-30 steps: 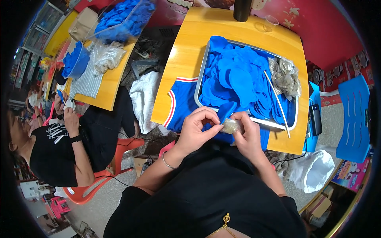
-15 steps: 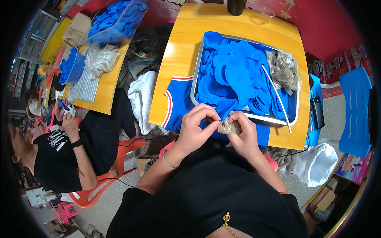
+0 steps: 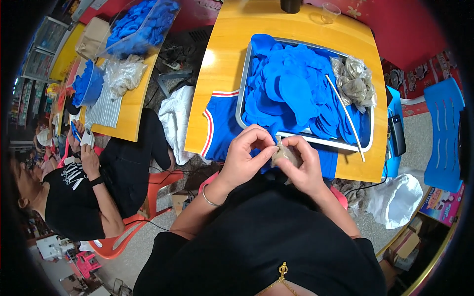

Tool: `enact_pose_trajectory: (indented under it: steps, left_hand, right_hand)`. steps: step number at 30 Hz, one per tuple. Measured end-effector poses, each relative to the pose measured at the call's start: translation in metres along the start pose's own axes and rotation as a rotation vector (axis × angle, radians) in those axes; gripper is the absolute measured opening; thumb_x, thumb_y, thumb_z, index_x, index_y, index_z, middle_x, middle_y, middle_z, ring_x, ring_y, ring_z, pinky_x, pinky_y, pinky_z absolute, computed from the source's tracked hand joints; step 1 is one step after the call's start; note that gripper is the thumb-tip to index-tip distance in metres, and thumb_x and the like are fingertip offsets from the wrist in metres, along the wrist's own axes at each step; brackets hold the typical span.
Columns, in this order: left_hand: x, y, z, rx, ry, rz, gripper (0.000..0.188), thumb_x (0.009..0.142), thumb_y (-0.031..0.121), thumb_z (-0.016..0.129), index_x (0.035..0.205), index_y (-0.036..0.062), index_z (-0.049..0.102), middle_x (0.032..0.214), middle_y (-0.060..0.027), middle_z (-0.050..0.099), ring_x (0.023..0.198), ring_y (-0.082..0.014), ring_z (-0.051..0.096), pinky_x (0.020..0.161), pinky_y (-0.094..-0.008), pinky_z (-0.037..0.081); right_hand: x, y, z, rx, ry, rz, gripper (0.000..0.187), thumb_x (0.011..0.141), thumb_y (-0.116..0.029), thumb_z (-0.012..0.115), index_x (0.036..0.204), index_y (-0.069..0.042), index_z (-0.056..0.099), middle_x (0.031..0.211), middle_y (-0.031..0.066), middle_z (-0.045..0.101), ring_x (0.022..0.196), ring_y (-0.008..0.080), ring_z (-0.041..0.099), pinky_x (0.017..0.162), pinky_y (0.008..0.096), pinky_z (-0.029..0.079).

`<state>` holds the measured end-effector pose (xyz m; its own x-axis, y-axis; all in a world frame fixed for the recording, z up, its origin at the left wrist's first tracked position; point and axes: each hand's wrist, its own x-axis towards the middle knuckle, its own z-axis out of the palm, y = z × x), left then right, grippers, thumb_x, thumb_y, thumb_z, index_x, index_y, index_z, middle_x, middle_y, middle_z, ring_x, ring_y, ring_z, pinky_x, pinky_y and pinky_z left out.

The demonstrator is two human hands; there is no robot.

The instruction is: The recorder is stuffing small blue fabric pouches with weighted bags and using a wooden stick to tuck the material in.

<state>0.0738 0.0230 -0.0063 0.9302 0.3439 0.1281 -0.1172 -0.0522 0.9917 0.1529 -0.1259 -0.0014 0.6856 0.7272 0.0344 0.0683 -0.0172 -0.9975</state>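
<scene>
Just in front of the metal tray's near rim, my two hands meet around a small grey-brown crumpled bundle (image 3: 285, 153). My right hand (image 3: 303, 162) has its thumb and fingers closed on that bundle, which bunches to a narrow neck at the top. Thumb and forefinger of my left hand (image 3: 249, 154) pinch beside the neck, next to a bit of blue fabric (image 3: 273, 129); the exact grip is hidden by the fingers. The tray (image 3: 239, 112) holds a heap of blue rounded fabric pieces (image 3: 291, 89), a clear bag of grey-brown pieces (image 3: 354, 81) and a thin white stick (image 3: 345, 117).
A blue garment with red-white trim (image 3: 220, 118) lies under the tray on the yellow table (image 3: 217, 54). A dark cup (image 3: 290, 6) and a clear cup (image 3: 328, 14) stand at the back. At left, a seated co-worker (image 3: 74, 197) handles a blue and white piece beside another table.
The blue piece that stood up above my fingers is now mostly out of sight. The grey-brown bundle shows more upright, with its neck between my hands.
</scene>
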Motion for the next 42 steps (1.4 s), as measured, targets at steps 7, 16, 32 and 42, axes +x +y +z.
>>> enact_pose_trajectory:
  steps: [7, 16, 32, 42]
  left_hand:
    - [0.000, 0.000, -0.002, -0.143, -0.049, -0.057, 0.008, 0.080, -0.001, 0.060, 0.084, 0.0003, 0.053, 0.095, -0.0051, 0.048, 0.079, -0.0073, 0.050, 0.064, -0.0188, 0.044]
    - [0.000, 0.003, -0.005, 0.029, -0.106, -0.042, 0.008, 0.080, -0.002, 0.059, 0.084, 0.0000, 0.053, 0.090, -0.0055, 0.048, 0.081, -0.0100, 0.050, 0.068, -0.0218, 0.043]
    - [-0.002, 0.000, -0.012, -0.292, -0.161, -0.290, 0.007, 0.086, 0.002, 0.056, 0.091, 0.0029, 0.050, 0.083, 0.0024, 0.049, 0.076, -0.0028, 0.047, 0.066, -0.0172, 0.039]
    - [-0.001, 0.001, -0.024, -0.366, -0.249, -0.372, 0.007, 0.086, 0.004, 0.057, 0.090, 0.0040, 0.051, 0.081, 0.0037, 0.048, 0.073, -0.0020, 0.043, 0.062, -0.0162, 0.036]
  right_hand:
    - [0.001, -0.001, -0.004, -0.084, 0.006, 0.007, 0.019, 0.076, -0.008, 0.067, 0.090, 0.001, 0.058, 0.081, 0.0099, 0.061, 0.070, 0.0154, 0.059, 0.063, 0.0264, 0.045]
    - [0.008, -0.003, -0.015, -0.173, -0.153, -0.061, 0.013, 0.077, -0.005, 0.063, 0.088, 0.001, 0.064, 0.079, 0.0117, 0.063, 0.070, 0.0194, 0.062, 0.061, 0.0279, 0.046]
    - [0.003, 0.005, -0.005, 0.116, -0.083, 0.182, 0.035, 0.079, -0.006, 0.063, 0.113, 0.002, 0.057, 0.092, 0.0079, 0.062, 0.081, 0.0105, 0.057, 0.073, 0.0241, 0.045]
    - [0.006, 0.005, -0.007, 0.230, -0.154, 0.239, 0.028, 0.083, -0.005, 0.057, 0.110, 0.001, 0.060, 0.088, 0.0051, 0.062, 0.074, 0.0078, 0.055, 0.065, 0.0218, 0.044]
